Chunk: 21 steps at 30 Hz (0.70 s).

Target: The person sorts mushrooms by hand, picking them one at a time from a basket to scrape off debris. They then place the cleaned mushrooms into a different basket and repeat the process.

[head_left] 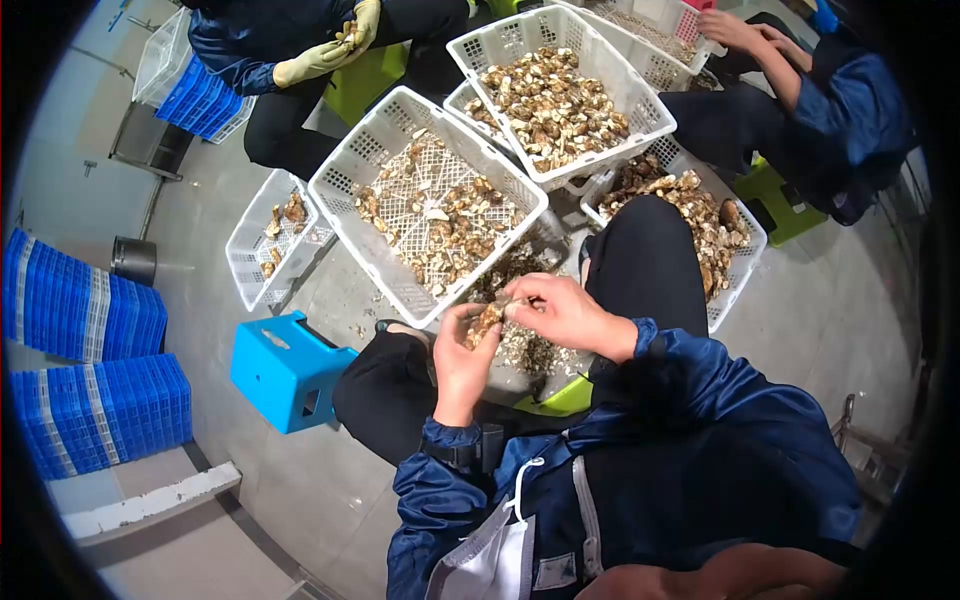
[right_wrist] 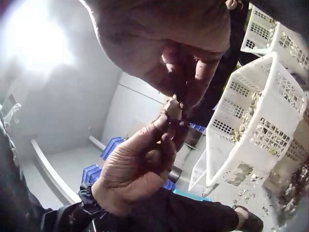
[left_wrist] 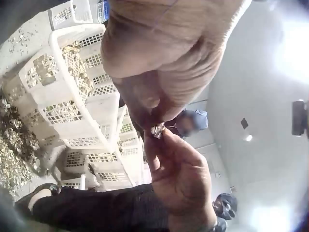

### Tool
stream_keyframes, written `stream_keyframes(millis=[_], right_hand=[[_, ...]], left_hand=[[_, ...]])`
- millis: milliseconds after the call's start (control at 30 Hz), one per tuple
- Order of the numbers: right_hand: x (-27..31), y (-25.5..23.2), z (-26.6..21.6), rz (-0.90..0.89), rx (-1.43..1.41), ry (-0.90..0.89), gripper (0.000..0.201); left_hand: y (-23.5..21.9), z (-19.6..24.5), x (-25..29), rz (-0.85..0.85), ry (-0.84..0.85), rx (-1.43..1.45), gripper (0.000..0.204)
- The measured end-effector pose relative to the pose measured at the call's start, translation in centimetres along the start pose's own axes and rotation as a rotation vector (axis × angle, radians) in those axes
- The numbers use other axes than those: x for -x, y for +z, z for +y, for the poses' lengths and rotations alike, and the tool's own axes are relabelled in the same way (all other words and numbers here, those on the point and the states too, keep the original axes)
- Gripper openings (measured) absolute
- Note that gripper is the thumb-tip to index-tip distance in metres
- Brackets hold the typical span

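Observation:
In the head view, my left hand (head_left: 462,362) holds a brown-and-pale mushroom (head_left: 487,322) between thumb and curled fingers. My right hand (head_left: 562,312) meets it from the other side, its thumb and fingertips pinching the mushroom's upper end. Both wrist views show the fingertips of the two hands close together around the small pale piece (right_wrist: 173,109), which the fingers partly cover. Below the hands, pale trimmings (head_left: 530,350) lie heaped on the floor between my knees.
A white crate (head_left: 330,185) with scattered mushrooms stands ahead, beside a fuller raised crate (head_left: 655,125). Another heaped crate (head_left: 745,262) is by my right knee. A blue stool (head_left: 285,370) and stacked blue crates (head_left: 110,415) stand left. Two other people sit across from me.

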State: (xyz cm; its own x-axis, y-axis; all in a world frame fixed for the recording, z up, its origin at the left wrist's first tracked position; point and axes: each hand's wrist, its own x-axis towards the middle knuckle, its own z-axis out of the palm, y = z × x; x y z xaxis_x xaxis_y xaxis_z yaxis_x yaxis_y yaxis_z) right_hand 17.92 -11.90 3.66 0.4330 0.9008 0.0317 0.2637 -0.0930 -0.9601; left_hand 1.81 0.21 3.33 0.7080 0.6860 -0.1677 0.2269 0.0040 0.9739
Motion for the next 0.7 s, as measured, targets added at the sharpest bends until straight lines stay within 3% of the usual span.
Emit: stream_keyframes(millis=[67, 167, 300, 433, 467, 567, 700], right_hand=[[0.1, 0.1, 0.1, -0.001, 0.107, -0.08, 0.02], [0.2, 0.3, 0.3, 0.032, -0.131, 0.154, 0.024], [-0.3, 0.6, 0.6, 0.102, 0.041, -0.177, 0.026], [-0.2, -0.6, -0.2, -0.046, -0.111, 0.316, 0.025], [-0.2, -0.6, -0.1, -0.031, -0.105, 0.284, 0.025], [0.0, 0.4, 1.6, 0.015, 0.002, -0.07, 0.024], [-0.1, -0.4, 0.2, -0.062, -0.207, 0.383, 0.021]], left_hand=[[0.0, -0.2, 0.0, -0.003, 0.008, -0.041, 0.032], [-0.1, 0.1, 0.2, -0.034, 0.0, -0.073, 0.033], [-0.2, -0.5, 0.0, -0.037, 0.087, -0.132, 0.031], [-0.2, -0.2, 0.2, -0.03, 0.075, -0.064, 0.028], [0.0, -0.5, 0.2, -0.015, 0.085, -0.052, 0.027], [-0.1, 0.8, 0.0, 0.011, 0.293, -0.39, 0.027], [0.0, 1.3, 0.2, 0.008, 0.364, -0.371, 0.027]])
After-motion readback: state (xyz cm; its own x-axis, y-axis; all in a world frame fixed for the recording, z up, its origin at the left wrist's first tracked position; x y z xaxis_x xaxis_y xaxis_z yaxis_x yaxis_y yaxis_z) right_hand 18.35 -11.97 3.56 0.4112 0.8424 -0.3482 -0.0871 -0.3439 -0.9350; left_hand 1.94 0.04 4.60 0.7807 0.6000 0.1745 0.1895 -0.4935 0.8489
